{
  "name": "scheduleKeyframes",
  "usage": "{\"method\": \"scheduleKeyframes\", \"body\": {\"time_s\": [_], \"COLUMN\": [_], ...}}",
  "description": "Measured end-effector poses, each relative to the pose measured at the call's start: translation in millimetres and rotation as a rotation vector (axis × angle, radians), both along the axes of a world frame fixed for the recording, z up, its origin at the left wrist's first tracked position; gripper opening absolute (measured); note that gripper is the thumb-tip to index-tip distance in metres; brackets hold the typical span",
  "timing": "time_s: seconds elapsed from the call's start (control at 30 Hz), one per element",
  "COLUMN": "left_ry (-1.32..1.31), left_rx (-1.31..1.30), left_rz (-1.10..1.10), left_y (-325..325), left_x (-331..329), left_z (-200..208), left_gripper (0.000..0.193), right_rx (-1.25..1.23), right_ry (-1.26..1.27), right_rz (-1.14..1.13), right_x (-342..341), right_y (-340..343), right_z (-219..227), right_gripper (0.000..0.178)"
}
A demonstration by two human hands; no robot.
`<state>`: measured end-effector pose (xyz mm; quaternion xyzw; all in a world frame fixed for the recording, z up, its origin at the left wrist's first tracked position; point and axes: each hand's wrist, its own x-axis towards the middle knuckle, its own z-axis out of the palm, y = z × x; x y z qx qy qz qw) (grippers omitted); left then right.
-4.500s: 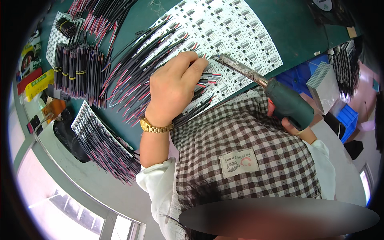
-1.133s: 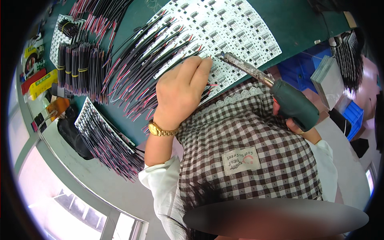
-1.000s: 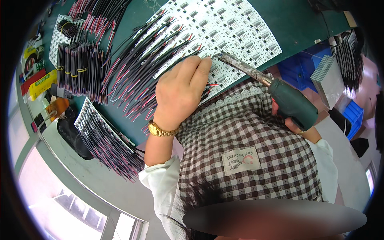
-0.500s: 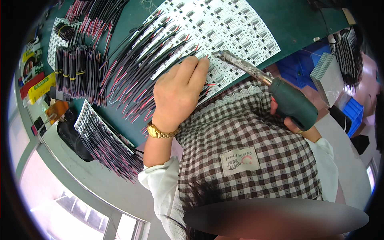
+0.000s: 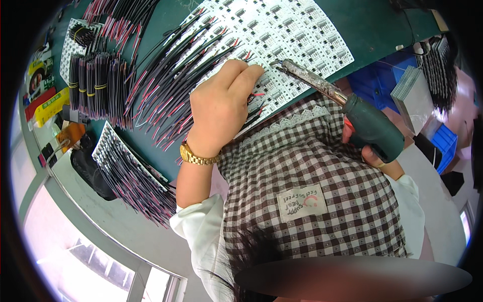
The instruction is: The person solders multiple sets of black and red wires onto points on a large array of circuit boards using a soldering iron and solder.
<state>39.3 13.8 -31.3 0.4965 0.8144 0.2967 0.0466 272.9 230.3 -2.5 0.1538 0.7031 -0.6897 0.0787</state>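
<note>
A white panel of small circuit boards (image 5: 302,35) lies on the green table, with rows of black and red wires (image 5: 166,95) along its left part. Over these wires, my left hand (image 5: 221,103) is closed, thumb and fingers bent together at the boards; whatever is pinched there is hidden. My right hand (image 5: 371,155) grips the dark green handle of a soldering iron (image 5: 375,128), and its fingers are partly behind the handle. The iron's metal tip points left over the panel, a little right of my left fingertips and apart from them.
Banded bundles of black wires (image 5: 98,90) stand at the left, with more red-tipped wires (image 5: 118,27) behind. A wired panel (image 5: 133,176) overhangs the table's near left edge. At the right are blue bins (image 5: 443,146), stacked pale boards (image 5: 413,93) and hanging dark wires (image 5: 437,75).
My left hand has shifted slightly left and up, still closed. The soldering iron has moved a little to the right, with its tip slightly farther up the panel.
</note>
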Motion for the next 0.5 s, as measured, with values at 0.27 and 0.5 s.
{"method": "scheduleKeyframes", "body": {"time_s": [0.27,0.5], "left_ry": [0.067,0.054], "left_rx": [-0.019,-0.007], "left_rz": [-0.049,-0.08], "left_y": [-0.4,0.1], "left_x": [-0.5,-5.4], "left_z": [1.8,3.3], "left_gripper": [0.026,0.024], "right_rx": [0.039,0.149], "right_ry": [-0.034,-0.022], "right_rz": [0.09,0.118], "right_x": [2.2,-11.3], "right_y": [9.9,2.7], "right_z": [-1.2,4.6], "right_gripper": [0.037,0.061]}}
